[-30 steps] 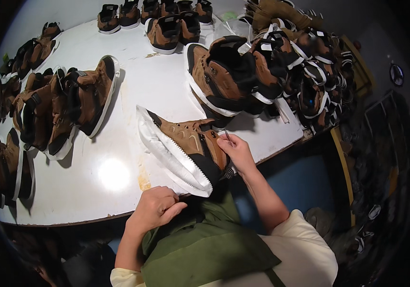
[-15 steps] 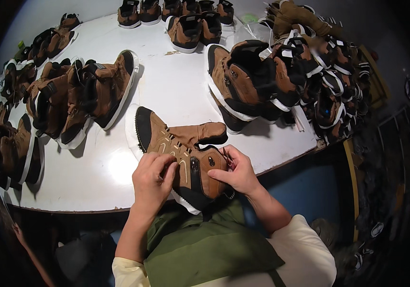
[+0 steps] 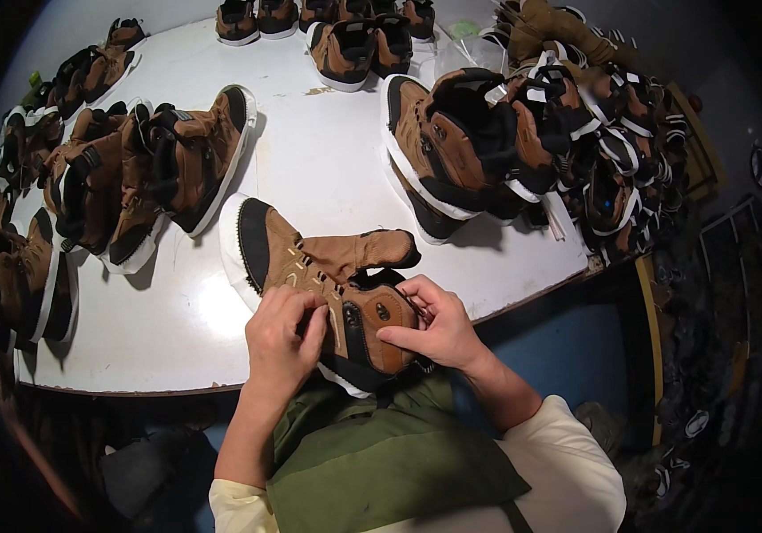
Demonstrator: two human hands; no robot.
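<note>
A brown and black high-top shoe (image 3: 310, 258) with a white-edged sole lies tilted at the table's near edge, toe away from me and to the left, its tongue pulled out to the right. My right hand (image 3: 441, 327) grips its heel end, thumb on the outer side and the other fingers behind the collar. Against the shoe's lower side, my left hand (image 3: 283, 336) is closed in a pinch. Whatever lies between those fingertips is too small or hidden to make out.
Several similar shoes (image 3: 199, 164) stand to the left on the white table (image 3: 319, 151). A pair (image 3: 456, 147) stands to the right beside a heap of shoes (image 3: 612, 160). More shoes (image 3: 343, 55) line the far side. Another person's blurred arm (image 3: 39, 457) shows low at the left.
The shoe has shifted slightly left, its toe most of all. My right hand has moved a little left with the heel; my left hand keeps its pinch. The other person's arm has moved.
</note>
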